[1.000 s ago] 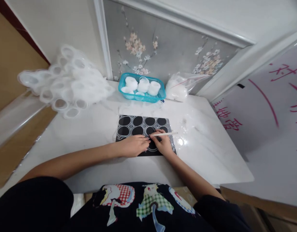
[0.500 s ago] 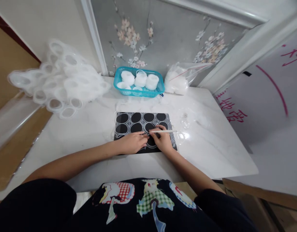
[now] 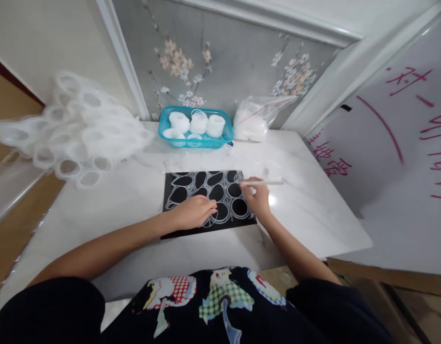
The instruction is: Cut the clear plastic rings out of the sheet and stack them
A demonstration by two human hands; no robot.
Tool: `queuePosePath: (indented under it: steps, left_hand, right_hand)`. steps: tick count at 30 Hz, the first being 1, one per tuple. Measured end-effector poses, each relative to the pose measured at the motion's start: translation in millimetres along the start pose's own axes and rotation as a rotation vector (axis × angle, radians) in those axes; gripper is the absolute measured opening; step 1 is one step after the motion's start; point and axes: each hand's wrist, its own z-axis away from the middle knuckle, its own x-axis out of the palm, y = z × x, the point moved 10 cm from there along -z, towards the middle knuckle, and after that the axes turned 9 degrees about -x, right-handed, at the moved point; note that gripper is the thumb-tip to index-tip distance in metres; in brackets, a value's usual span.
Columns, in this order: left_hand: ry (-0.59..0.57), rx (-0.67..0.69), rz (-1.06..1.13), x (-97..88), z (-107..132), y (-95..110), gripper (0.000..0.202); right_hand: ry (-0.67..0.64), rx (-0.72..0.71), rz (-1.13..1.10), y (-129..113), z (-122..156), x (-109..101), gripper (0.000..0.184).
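A black mat [image 3: 177, 224] lies on the white table [image 3: 134, 200], covered by a clear plastic sheet of ring shapes [image 3: 206, 188] that is warped and partly raised. My left hand [image 3: 193, 212] rests on the sheet's near part with fingers curled down, pressing it. My right hand [image 3: 256, 198] is at the mat's right edge, pinched round a thin white stick [image 3: 267, 183] that points to the right; it also seems to pull the clear sheet, though I cannot make out that grip.
A teal basket [image 3: 195, 141] with white rolls stands at the table's back. A clear bag of white stuff [image 3: 251, 126] lies to its right. A heap of clear ring sheets [image 3: 73, 138] fills the back left. A whiteboard with pink writing [image 3: 392, 143] leans at the right.
My right hand has moved right and up with the stick, off the mat's middle. The clear ring sheet now looks lifted and distorted. The view has shifted left.
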Motion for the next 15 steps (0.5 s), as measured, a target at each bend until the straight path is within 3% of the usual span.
queuePosePath:
  steps: [2,6,9,15]
  left_hand:
    - [0.039,0.060,-0.021,0.1,-10.3,11.9,0.023]
    - [-0.018,0.207,-0.107,24.0,-26.9,34.4,0.028]
    - [-0.032,0.216,-0.125,35.1,-34.1,35.4,0.029]
    - [-0.076,0.175,-0.147,38.9,-39.2,30.1,0.024]
  right_hand:
    - [-0.091,0.002,-0.126,-10.0,23.8,16.9,0.022]
    - [-0.110,0.050,-0.178,-12.7,43.1,27.1,0.023]
    - [-0.121,0.077,-0.193,-6.5,38.6,26.3,0.023]
    - [-0.133,0.097,-0.175,-2.8,42.5,24.9,0.021]
